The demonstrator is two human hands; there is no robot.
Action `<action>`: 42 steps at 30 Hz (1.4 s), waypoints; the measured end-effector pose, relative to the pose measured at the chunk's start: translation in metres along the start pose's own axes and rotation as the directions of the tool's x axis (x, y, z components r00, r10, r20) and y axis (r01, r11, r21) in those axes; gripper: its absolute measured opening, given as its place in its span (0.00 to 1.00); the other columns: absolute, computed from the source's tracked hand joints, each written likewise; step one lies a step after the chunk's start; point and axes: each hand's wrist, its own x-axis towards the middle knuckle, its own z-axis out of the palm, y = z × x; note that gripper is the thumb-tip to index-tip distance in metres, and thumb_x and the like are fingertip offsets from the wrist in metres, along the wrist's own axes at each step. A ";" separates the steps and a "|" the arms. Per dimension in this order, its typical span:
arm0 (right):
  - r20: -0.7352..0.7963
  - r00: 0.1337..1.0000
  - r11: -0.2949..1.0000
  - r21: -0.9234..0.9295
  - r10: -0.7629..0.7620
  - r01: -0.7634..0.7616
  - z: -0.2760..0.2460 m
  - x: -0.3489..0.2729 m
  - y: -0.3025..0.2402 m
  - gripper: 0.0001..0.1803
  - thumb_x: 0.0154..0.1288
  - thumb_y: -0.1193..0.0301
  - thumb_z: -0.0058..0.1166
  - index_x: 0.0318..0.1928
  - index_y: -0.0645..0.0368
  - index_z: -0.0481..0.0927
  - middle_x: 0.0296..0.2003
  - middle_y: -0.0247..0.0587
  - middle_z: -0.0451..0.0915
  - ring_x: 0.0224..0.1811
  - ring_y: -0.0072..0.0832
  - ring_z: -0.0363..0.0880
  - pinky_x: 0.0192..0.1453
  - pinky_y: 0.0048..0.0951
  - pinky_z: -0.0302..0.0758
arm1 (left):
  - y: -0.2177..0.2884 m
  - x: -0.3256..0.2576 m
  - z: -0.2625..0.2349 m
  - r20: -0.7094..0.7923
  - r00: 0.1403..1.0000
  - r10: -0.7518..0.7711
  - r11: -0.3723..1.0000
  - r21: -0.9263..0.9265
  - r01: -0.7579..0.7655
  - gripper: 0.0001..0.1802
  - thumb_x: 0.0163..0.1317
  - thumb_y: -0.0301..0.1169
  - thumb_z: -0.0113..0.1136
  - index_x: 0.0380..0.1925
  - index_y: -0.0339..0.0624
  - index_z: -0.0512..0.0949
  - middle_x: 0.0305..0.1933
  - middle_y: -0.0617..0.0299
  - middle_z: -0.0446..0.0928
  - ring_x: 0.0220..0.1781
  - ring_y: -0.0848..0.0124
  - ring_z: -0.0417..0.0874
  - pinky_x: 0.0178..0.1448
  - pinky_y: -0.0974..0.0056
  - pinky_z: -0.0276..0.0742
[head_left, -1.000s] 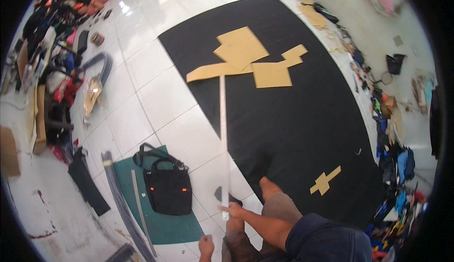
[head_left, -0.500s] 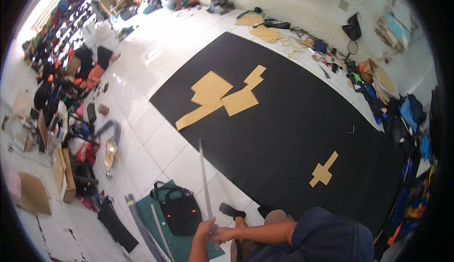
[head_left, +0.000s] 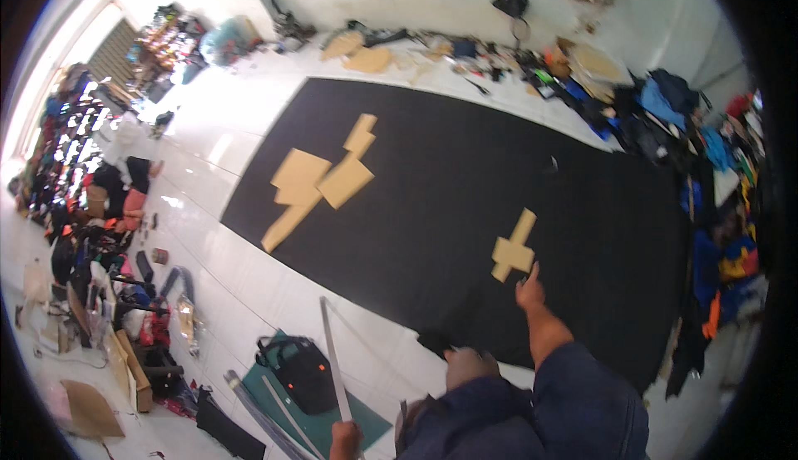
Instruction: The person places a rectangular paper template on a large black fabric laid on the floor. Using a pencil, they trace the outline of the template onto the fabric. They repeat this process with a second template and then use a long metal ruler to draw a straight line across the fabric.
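Just beyond the extended fingertips of the right hand (head_left: 529, 289), a small tan cardboard cross (head_left: 513, 246) is seen on the black sheet (head_left: 465, 177). A long pale ruler (head_left: 333, 362) is gripped upright by the clenched left hand (head_left: 345, 438), beside a black bag (head_left: 301, 371).

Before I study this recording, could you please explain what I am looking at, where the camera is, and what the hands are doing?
There is no machine here: a person works with two bare hands. The one picture comes from a wide fisheye camera on the person's head, looking down, so straight edges bend. On the white tiled floor lies a large black sheet. On it rest a big tan cardboard zigzag shape and a small tan cardboard cross shape. The left hand keeps a closed grip on a long pale flat ruler. The right hand reaches toward the cross. A black bag sits on a green mat.
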 end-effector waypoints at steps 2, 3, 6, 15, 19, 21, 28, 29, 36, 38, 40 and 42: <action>-0.116 0.991 0.996 -0.049 0.067 -0.073 -0.040 0.003 0.078 0.38 0.72 0.60 0.59 0.77 0.52 0.62 0.54 0.55 0.84 0.55 0.52 0.84 0.60 0.52 0.79 | -0.025 -0.023 0.022 -0.034 0.999 0.041 0.999 0.028 -0.040 0.10 0.68 0.30 0.62 0.34 0.30 0.78 0.24 0.54 0.76 0.16 0.60 0.77 0.20 0.55 0.75; 0.001 1.000 0.996 -0.087 0.008 -0.008 -0.049 0.003 0.107 0.32 0.71 0.59 0.60 0.71 0.53 0.69 0.52 0.55 0.85 0.54 0.51 0.85 0.60 0.51 0.79 | -0.031 -0.036 0.034 -0.028 0.996 0.079 0.997 0.015 -0.079 0.10 0.67 0.29 0.61 0.33 0.31 0.78 0.24 0.55 0.75 0.16 0.61 0.76 0.19 0.56 0.74; 0.282 0.947 0.965 -0.163 -0.153 0.204 -0.061 -0.021 0.194 0.21 0.67 0.55 0.63 0.51 0.56 0.87 0.48 0.53 0.88 0.52 0.48 0.86 0.59 0.48 0.80 | -0.087 -0.056 0.039 -0.030 0.992 0.118 0.993 0.002 -0.118 0.09 0.66 0.31 0.59 0.31 0.36 0.75 0.24 0.58 0.73 0.16 0.68 0.72 0.19 0.60 0.70; 0.694 0.716 0.847 -0.330 -0.081 0.416 -0.024 -0.139 0.354 0.24 0.68 0.48 0.61 0.51 0.54 0.89 0.52 0.49 0.87 0.58 0.46 0.84 0.61 0.44 0.79 | -0.262 -0.166 0.070 -0.089 0.979 0.184 0.977 -0.093 -0.192 0.18 0.69 0.40 0.62 0.36 0.32 0.73 0.25 0.58 0.72 0.13 0.69 0.70 0.13 0.63 0.64; 0.634 0.767 0.906 -0.264 -0.094 0.330 -0.050 -0.112 0.346 0.24 0.68 0.48 0.61 0.53 0.52 0.88 0.53 0.48 0.87 0.58 0.44 0.85 0.61 0.43 0.79 | -0.305 -0.197 0.072 -0.257 0.914 0.314 0.948 0.136 -0.288 0.25 0.67 0.44 0.66 0.27 0.29 0.74 0.24 0.51 0.74 0.19 0.59 0.74 0.23 0.51 0.68; 0.529 0.828 0.922 -0.197 -0.186 0.332 -0.084 -0.098 0.325 0.24 0.69 0.49 0.61 0.53 0.54 0.87 0.50 0.48 0.88 0.55 0.42 0.86 0.60 0.41 0.79 | -0.331 -0.200 0.074 -0.354 0.796 0.492 0.854 0.374 -0.362 0.29 0.63 0.45 0.69 0.22 0.27 0.72 0.19 0.52 0.68 0.22 0.59 0.70 0.30 0.46 0.64; 0.415 0.859 0.951 0.060 -0.299 0.303 -0.149 -0.042 0.291 0.26 0.70 0.50 0.61 0.55 0.57 0.84 0.52 0.50 0.86 0.56 0.45 0.85 0.60 0.44 0.79 | -0.372 -0.209 0.108 -0.397 0.722 0.567 0.811 0.422 -0.405 0.27 0.66 0.45 0.68 0.25 0.28 0.74 0.22 0.46 0.73 0.24 0.54 0.71 0.34 0.46 0.68; 0.418 0.861 0.954 0.050 -0.288 0.295 -0.157 -0.037 0.298 0.26 0.70 0.50 0.61 0.55 0.57 0.84 0.51 0.50 0.86 0.55 0.45 0.85 0.60 0.44 0.79 | -0.369 -0.214 0.121 -0.377 0.721 0.582 0.800 0.422 -0.426 0.27 0.67 0.45 0.68 0.26 0.28 0.75 0.22 0.46 0.74 0.24 0.54 0.72 0.35 0.46 0.70; 0.472 0.866 0.980 -0.018 -0.165 0.196 -0.208 0.020 0.457 0.26 0.69 0.51 0.63 0.54 0.61 0.85 0.52 0.52 0.86 0.52 0.43 0.86 0.56 0.40 0.80 | -0.322 -0.267 0.231 -0.320 0.686 0.653 0.737 0.475 -0.480 0.23 0.68 0.44 0.67 0.27 0.31 0.79 0.19 0.58 0.73 0.21 0.66 0.74 0.28 0.54 0.69; 0.499 0.866 0.999 0.008 -0.039 0.040 -0.234 0.045 0.505 0.21 0.70 0.58 0.64 0.51 0.63 0.84 0.35 0.41 0.85 0.36 0.28 0.83 0.42 0.34 0.81 | -0.326 -0.264 0.256 -0.299 0.758 0.580 0.809 0.319 -0.493 0.22 0.69 0.45 0.66 0.29 0.34 0.79 0.19 0.63 0.72 0.17 0.74 0.71 0.22 0.61 0.65; 0.405 0.911 0.992 -0.121 0.081 -0.035 -0.263 0.075 0.562 0.19 0.70 0.60 0.65 0.48 0.64 0.84 0.35 0.40 0.85 0.34 0.27 0.83 0.38 0.32 0.80 | -0.314 -0.283 0.290 -0.307 0.813 0.494 0.860 0.310 -0.406 0.24 0.68 0.45 0.67 0.25 0.35 0.76 0.18 0.60 0.73 0.19 0.70 0.73 0.25 0.59 0.67; 0.412 0.888 0.977 -0.145 0.205 -0.158 -0.296 0.095 0.574 0.18 0.70 0.60 0.65 0.47 0.65 0.84 0.34 0.40 0.85 0.33 0.27 0.82 0.37 0.32 0.79 | -0.287 -0.314 0.323 -0.305 0.842 0.445 0.887 0.280 -0.367 0.25 0.67 0.47 0.67 0.24 0.34 0.76 0.19 0.56 0.74 0.22 0.65 0.75 0.29 0.55 0.71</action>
